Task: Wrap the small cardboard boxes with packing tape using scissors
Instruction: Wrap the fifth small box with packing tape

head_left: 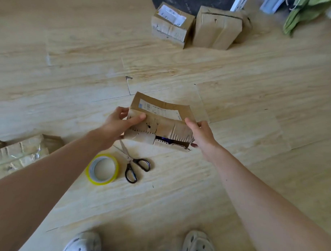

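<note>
Head view: left hand (117, 124) and right hand (202, 135), fingers pinching untaped box (161, 125); tape roll (102, 169), scissors (134, 166) unused on floor (237, 90).

No text can be read with certainty. A white shipping label (159, 109) is seen on the upper face of the torn cardboard box (164, 129). Rows of small dark print are made out on it, and a small blue mark (140, 106) is seen at its left end, but no word or number can be deciphered. A second white label (171, 14) is stuck on top of the far cardboard box (170, 30). Faint grey marks, possibly lines of print, are seen there, blurred beyond reading.
</note>
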`<state>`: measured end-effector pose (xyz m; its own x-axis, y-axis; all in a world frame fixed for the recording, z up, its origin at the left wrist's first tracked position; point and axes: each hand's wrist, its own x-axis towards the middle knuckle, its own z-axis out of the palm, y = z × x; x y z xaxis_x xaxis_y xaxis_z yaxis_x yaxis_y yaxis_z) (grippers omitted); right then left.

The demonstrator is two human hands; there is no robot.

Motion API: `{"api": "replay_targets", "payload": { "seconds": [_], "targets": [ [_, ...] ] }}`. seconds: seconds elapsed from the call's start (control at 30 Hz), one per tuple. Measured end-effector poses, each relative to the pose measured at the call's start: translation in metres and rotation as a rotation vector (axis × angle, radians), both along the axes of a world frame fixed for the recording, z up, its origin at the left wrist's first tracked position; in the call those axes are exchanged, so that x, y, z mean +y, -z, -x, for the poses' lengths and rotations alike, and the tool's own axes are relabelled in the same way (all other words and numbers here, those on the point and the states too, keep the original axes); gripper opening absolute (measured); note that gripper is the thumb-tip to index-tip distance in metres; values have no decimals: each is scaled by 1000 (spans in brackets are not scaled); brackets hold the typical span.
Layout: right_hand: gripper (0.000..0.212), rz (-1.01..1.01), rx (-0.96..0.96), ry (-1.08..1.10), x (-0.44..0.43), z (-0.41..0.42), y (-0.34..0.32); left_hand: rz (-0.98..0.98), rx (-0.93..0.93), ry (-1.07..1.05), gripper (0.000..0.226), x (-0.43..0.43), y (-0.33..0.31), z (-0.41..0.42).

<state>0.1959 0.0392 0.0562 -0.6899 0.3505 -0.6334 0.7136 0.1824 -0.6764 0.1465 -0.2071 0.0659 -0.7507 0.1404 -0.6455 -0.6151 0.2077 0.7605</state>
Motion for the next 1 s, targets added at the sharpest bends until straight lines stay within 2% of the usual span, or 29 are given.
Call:
{"api": "replay_targets", "payload": {
  "seconds": [0.23,0.4,0.53,0.77,0.87,1.0],
  "targets": [
    [54,117,11,9,1,-2,5,29,-23,42,80,-5,10,0],
    [99,263,57,-78,5,-13,-6,95,-31,69,63,-7,5,1],
    [128,232,83,-138,0,-24,-13,145,-16,31,60,-6,-1,-6],
    [115,163,97,-207,-2,-32,-8,170,-32,-3,61,-11,1,-18],
    [95,68,96,-225,3,-33,3,174,-32,3,59,-10,11,-15],
    [67,64,90,-184,5,-29,15,192,-34,19,57,-5,25,-7]
  ]
}}
